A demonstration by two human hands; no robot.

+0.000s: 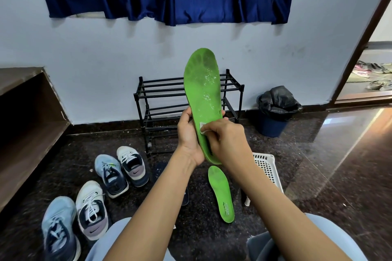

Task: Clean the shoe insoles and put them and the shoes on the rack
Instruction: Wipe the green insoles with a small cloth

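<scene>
While left grip (188,140) clasps speckled green insole (201,82), right grip (227,142) pinches white wipe (202,127)

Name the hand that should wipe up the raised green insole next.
Right. The right hand pinches the small white wipe against the long green foam insole; the left hand grips its edge, holding it up.

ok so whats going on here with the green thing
A person is cleaning shoe insoles. The left hand holds a green insole upright by its heel end, and the right hand rubs it with a small white wipe. A second insole lies on the floor below, and four shoes sit on the floor to the left. None of these is on the black rack by the wall yet.
</scene>
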